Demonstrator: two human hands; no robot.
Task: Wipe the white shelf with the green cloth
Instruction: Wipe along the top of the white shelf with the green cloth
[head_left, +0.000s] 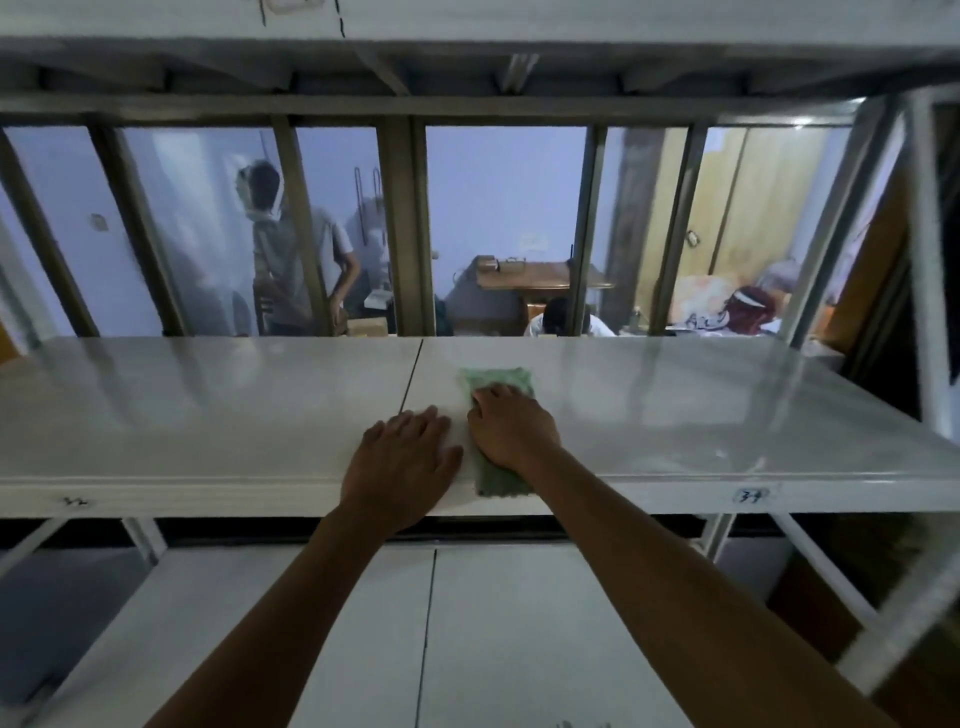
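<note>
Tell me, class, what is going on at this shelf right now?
A person is wiping the white shelf with a green cloth. The right hand presses flat on the cloth, just right of the seam between the two shelf panels. The left hand rests open on the bare shelf beside it, near the front edge.

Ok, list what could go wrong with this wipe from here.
1. The green cloth overhangs the white shelf's front edge beneath the right hand; a pull toward the person might drag it off.
2. The left hand rests flat beside it, possibly smudging the surface.
</note>
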